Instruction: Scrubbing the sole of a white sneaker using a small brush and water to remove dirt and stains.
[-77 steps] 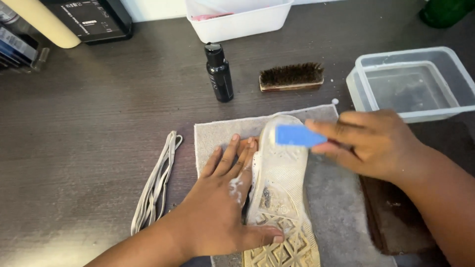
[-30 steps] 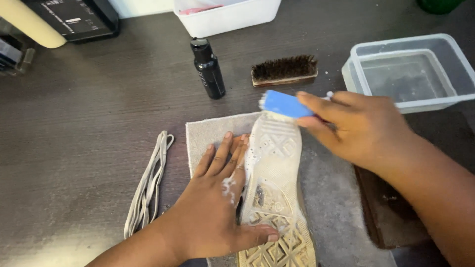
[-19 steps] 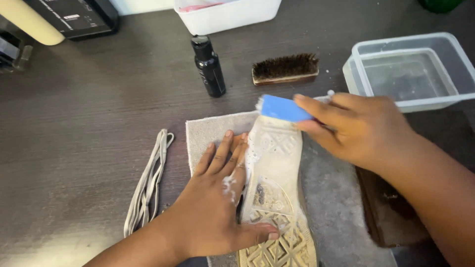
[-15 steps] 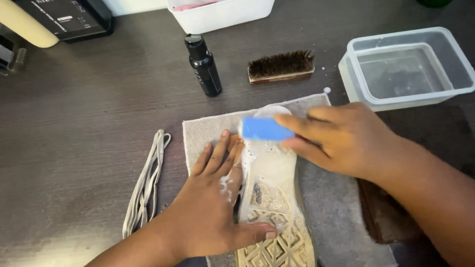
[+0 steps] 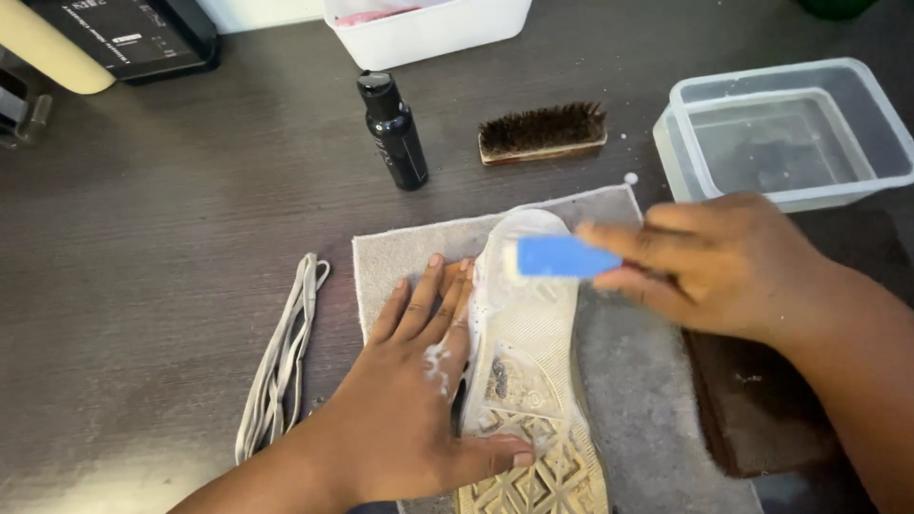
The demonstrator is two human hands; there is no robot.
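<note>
A white shoe (image 5: 529, 381) lies sole up on a grey towel (image 5: 619, 362). Its sole is dirty near the heel and foamy near the toe. My left hand (image 5: 409, 400) presses flat against the shoe's left side, thumb across the sole, with foam on the fingers. My right hand (image 5: 709, 266) grips a small blue brush (image 5: 557, 257) and holds it across the toe end of the sole.
Grey shoelaces (image 5: 281, 357) lie left of the towel. A black bottle (image 5: 392, 133) and a wooden bristle brush (image 5: 543, 133) stand behind it. A clear tub of water (image 5: 785, 133) is at the right, a white bin (image 5: 428, 24) at the back, a brown cloth (image 5: 762, 409) under my right forearm.
My right hand has rubbed the blue brush back and forth across the toe end of the sole. My left hand has kept the shoe pinned in place.
</note>
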